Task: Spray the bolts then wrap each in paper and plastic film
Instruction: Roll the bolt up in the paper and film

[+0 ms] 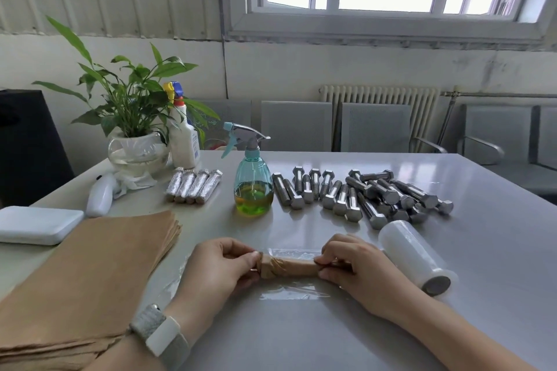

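1. Lying crosswise near the front edge of the grey table (301,337), a paper-wrapped bolt (288,267) is pinched at its left end by the left hand (217,268) and at its right end by the right hand (352,265), fingers curled round it.
2. A clear plastic film sheet (294,291) is spread flat under the bolt; its edges are faint and hard to trace against the glossy top.
3. Bare tabletop is seen before and between the forearms; the left wrist carries a band (159,331).
4. A stack of brown paper (90,274) is cut off at the left and lower frame edges.
5. A film roll (416,256) lies just right of the right hand, open surface beyond it toward the table's right edge.
6. Farther back stand a spray bottle (253,187) part-filled with greenish liquid, a heap of bare bolts (361,194) to its right, and four wrapped bolts (193,187) to its left.
7. A white case (39,224), a potted plant (135,117) and a white bottle (182,132) occupy the far left; the bottle's label cannot be read.
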